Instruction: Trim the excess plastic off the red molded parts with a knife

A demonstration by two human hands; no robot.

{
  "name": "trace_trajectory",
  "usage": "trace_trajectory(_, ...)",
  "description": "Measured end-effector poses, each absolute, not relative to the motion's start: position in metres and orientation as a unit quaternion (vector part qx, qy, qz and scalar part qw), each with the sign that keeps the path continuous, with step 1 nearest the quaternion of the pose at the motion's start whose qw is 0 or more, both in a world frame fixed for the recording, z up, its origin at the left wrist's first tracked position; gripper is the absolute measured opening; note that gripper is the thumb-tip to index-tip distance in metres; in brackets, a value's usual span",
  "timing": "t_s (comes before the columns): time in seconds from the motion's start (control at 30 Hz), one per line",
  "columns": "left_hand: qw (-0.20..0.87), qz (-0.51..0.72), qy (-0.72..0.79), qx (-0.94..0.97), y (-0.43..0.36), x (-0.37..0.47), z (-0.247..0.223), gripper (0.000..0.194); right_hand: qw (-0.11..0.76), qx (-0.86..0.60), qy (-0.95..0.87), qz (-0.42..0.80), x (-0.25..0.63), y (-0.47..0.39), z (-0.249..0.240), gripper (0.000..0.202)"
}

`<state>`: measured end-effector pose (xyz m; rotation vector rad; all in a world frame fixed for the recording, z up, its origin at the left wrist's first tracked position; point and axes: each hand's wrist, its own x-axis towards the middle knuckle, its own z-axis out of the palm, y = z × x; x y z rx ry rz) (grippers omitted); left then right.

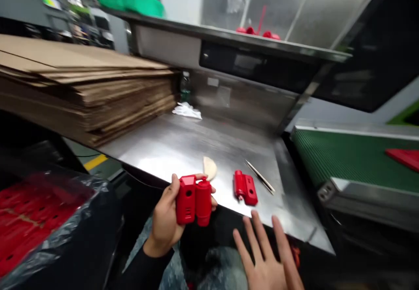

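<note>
The left hand (165,222) grips one red plastic part (193,200), and the right hand (266,259) (flat open, empty) hovers below another red plastic piece (245,188) not yet lifted.

One head-worn camera looks forward and down, close over the steel table (183,146).

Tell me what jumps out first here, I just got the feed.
The left hand holds a red part up at the front edge of the steel table. A second red part lies on the table above the open right hand. A cardboard stack fills the left.
</note>
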<state>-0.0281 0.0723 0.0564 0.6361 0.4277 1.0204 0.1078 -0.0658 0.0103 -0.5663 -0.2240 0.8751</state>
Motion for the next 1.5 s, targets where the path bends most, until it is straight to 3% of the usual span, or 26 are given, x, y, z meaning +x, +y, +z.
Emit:
trace_trajectory(0.2,0.837,0.380,0.251,0.302,0.070,-0.006,0.051,0.060,0.873,-0.222,-0.192,0.390,0.127,-0.072,0.054,0.098)
trace_trajectory(0.5,0.830,0.365,0.232,0.352,0.063,0.011,0.054,0.056,0.871,-0.324,-0.203,0.310,0.111,-0.073,0.069,0.076)
trace_trajectory(0.67,0.819,0.373,0.281,0.332,0.057,0.015,0.062,0.057,0.886,-0.305,-0.166,0.308,0.118,-0.074,0.064,0.092)
trace_trajectory(0.73,0.818,0.370,0.284,0.336,0.055,0.017,0.065,0.059,0.893,-0.279,-0.194,0.296,0.124,-0.078,0.051,0.091)
trace_trajectory(0.83,0.817,0.359,0.289,0.347,0.054,0.019,0.066,0.060,0.892,-0.275,-0.230,0.276,0.130,-0.093,0.014,0.071)
trace_trajectory(0.97,0.813,0.354,0.290,0.359,0.054,0.020,0.059,0.060,0.833,-0.441,-0.078,0.324,0.134,-0.128,-0.046,0.039)
trace_trajectory(1.3,0.830,0.341,0.237,0.371,0.048,0.024,0.045,0.055,0.789,-0.572,-0.090,0.206,0.190,-0.154,-0.130,0.075)
trace_trajectory(1.5,0.836,0.336,0.225,0.371,0.042,0.026,0.045,0.051,0.717,-0.645,-0.141,0.223,0.227,-0.095,-0.188,0.050)
